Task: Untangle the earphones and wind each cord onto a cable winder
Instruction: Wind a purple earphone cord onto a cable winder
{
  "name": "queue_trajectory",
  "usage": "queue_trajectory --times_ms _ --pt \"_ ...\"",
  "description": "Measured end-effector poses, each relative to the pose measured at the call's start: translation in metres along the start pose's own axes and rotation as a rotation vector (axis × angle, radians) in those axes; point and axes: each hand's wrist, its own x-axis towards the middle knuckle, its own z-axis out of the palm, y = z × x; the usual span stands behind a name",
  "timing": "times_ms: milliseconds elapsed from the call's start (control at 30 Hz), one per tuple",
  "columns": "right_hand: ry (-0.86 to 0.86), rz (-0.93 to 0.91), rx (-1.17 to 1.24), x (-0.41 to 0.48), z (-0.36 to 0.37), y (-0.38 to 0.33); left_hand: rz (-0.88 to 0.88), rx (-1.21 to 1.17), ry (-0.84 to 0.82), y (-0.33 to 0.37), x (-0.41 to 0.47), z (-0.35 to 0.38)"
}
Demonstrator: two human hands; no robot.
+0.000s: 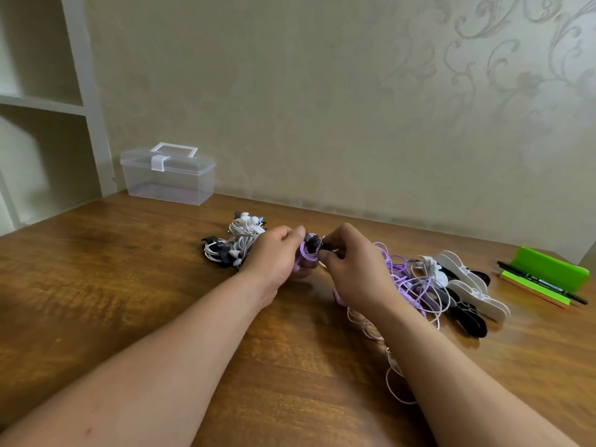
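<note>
Single view, wide-angle, worn on the person's head. Looks forward and down onto the table (pixel 113 285), facing the wall (pixel 322 108). Left hand (pixel 274 256) and right hand (pixel 353 272) close, mid-frame. Shelf (pixel 42 104) at left edge.

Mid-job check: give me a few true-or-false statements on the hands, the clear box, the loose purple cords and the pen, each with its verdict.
1. The left hand and right hand both grip the purple-wound winder. True.
2. The clear box stands open. False: its lid is shut.
3. The loose purple tangle lies right of the right hand. True.
4. The pen lies beside the clear box. False: it lies against the green stand, far over on the right.
</note>
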Motion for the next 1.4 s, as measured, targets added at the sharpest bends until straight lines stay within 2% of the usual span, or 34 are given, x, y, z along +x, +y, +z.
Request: queue_trajectory --times_ms 100,200,300,400,500,600,733,867,1033,1133,1400 --pt "-0.003 0.055 0.061 -0.001 -0.005 -0.004 -0.040 -0.023 -0.020 0.010 0.004 -0.007" --pt "-0.003 0.063 0.061 0.002 -0.008 -0.009 -0.016 0.024 0.039 0.016 0.004 -0.010" --pt "-0.030 0.043 0.057 0.010 -0.009 -0.021 0.214 0.013 0.244 0.031 0.008 -0.022" --pt "-0.064 -0.015 0.026 0.019 -0.006 -0.037 0.408 -0.242 0.508 0.057 0.012 -0.050" --pt "-0.069 -0.062 0.049 0.027 0.008 -0.051 0.383 -0.408 0.732 0.063 0.013 -0.080" --pt "-0.108 -0.093 0.040 0.030 0.036 -0.059 0.301 -0.464 0.823 0.055 0.014 -0.091" --pt "-0.250 -0.104 -0.144 0.025 0.076 -0.058 0.252 -0.468 0.841 0.048 0.020 -0.098" --pt "-0.178 -0.137 -0.137 0.022 0.074 -0.060 0.211 -0.437 0.833 0.045 0.022 -0.101" --pt "-0.122 -0.159 -0.131 0.018 0.035 -0.055 0.222 -0.357 0.814 0.046 0.022 -0.097" --pt "-0.038 -0.090 -0.085 0.017 -0.001 -0.045 0.264 -0.298 0.737 0.047 0.021 -0.087" --pt "0.099 0.081 0.012 0.000 -0.066 0.012 0.447 0.011 0.366 0.044 -0.001 -0.025"
